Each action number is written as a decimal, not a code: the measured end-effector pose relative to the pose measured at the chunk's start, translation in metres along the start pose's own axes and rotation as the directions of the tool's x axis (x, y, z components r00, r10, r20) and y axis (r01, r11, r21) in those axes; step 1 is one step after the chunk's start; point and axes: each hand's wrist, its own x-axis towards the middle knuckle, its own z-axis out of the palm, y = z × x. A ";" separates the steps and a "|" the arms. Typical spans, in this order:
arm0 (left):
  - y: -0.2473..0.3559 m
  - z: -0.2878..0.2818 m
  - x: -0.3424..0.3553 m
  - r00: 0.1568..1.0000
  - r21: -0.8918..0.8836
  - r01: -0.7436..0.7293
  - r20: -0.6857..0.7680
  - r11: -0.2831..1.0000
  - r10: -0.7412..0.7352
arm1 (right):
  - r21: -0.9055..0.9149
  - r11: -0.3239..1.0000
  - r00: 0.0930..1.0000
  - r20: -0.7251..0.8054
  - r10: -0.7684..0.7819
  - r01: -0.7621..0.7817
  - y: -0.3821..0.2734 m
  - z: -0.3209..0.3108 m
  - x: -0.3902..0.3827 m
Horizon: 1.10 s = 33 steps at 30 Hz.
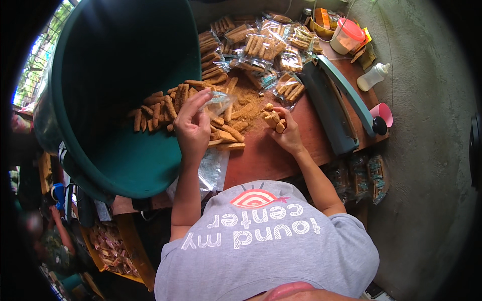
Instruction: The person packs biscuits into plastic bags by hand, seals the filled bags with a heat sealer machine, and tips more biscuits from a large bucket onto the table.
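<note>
My left hand (193, 120) pinches a small clear plastic bag (219, 103) above the pile of brown biscuit sticks (231, 131). In my right hand (290, 136), closed fingers grip a small bunch of biscuit sticks (272, 119), their ends pointing toward the bag. The bag and the bunch are apart. The loose pile spills from a large green tub (135, 170) lying on its side onto the reddish-brown table (266, 159). Crumbs (248, 100) lie behind the pile. Flat clear bags (213, 168) rest near my left forearm.
Filled packs of sticks (266, 46) are heaped at the back. On the right stand a long bag sealer (334, 105), a white squeeze bottle (373, 77), a pink cup (382, 114) and a red-lidded tub (347, 36). More packs (359, 173) sit below the table edge. Another person's arm (61, 228) shows lower left.
</note>
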 end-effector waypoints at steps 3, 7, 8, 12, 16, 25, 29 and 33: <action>-0.005 0.010 0.007 0.998 -0.003 -0.060 0.020 0.998 0.060 | 0.001 1.000 1.000 0.006 0.025 -0.025 0.004 0.000 -0.004; -0.010 0.025 0.012 0.983 0.165 -0.179 0.082 0.970 0.167 | 0.097 0.986 0.991 0.001 0.137 -0.136 0.000 -0.004 0.006; -0.006 0.029 0.011 0.987 0.205 -0.118 0.135 0.972 0.091 | 0.098 0.986 0.991 0.003 0.133 -0.133 -0.010 -0.008 0.013; -0.022 0.045 0.008 0.965 0.310 -0.194 0.233 0.931 0.123 | -0.005 0.994 0.990 0.079 0.113 -0.113 -0.082 -0.028 0.038; -0.018 0.066 0.001 0.922 0.350 -0.347 0.298 0.870 0.248 | -0.389 0.921 0.985 0.150 0.084 -0.019 -0.104 -0.022 0.051; -0.017 0.088 -0.013 0.832 0.304 -0.531 0.366 0.791 0.417 | -0.618 0.786 0.971 0.160 0.175 -0.040 -0.065 -0.013 0.067; -0.020 0.085 -0.019 0.753 0.335 -0.611 0.526 0.717 0.396 | -0.201 0.874 0.738 0.472 0.483 -0.443 -0.061 -0.026 0.084; -0.033 0.080 -0.012 0.776 0.171 -0.552 0.464 0.816 0.427 | -0.265 0.834 0.504 0.694 0.514 -0.485 -0.068 -0.038 0.098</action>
